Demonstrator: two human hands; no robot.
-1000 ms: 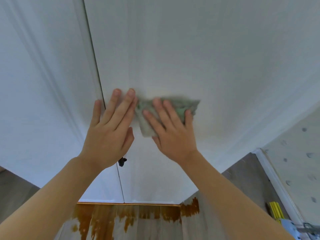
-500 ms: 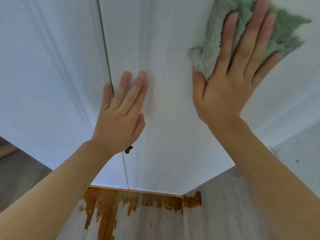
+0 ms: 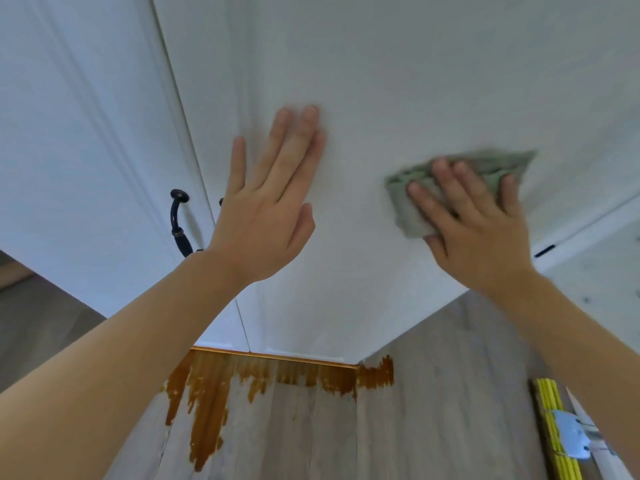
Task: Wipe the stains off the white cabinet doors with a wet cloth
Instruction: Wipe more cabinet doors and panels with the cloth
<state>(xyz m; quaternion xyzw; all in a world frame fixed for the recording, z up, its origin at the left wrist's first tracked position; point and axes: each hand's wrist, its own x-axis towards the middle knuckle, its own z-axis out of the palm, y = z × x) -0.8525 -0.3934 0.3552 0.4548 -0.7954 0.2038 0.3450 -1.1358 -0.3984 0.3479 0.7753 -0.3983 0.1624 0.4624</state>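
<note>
Two bare hands press against a white cabinet, seen from the person's own head looking forward and down. Much is cut off: the cabinet runs out of view at the top and both sides, and both forearms leave the lower corners. The fingertips (image 3: 294, 114) of the left hand are smeared with motion blur, and so is the far edge of the cloth. No stain can be made out on the white paint.

The left hand (image 3: 266, 220) lies flat and open on the right door (image 3: 398, 81), fingers spread slightly apart, holding nothing. The right hand (image 3: 474, 230) is flat too, its fingers spread over a folded green cloth (image 3: 412, 206), pinning it against the same door, well to the right of the left hand.

There are two doors, the left door (image 3: 69, 133) and the right one, meeting at a narrow seam. One dark curved handle (image 3: 178, 220) shows on the left door; a second is almost wholly hidden behind the left wrist.

Below, the floor (image 3: 433, 393) is grey wood planking, with an orange-brown stain (image 3: 207, 410) spreading out from the cabinet's base. A bundle of yellow sticks (image 3: 554, 431) lies at the lower right, partly cut off.
</note>
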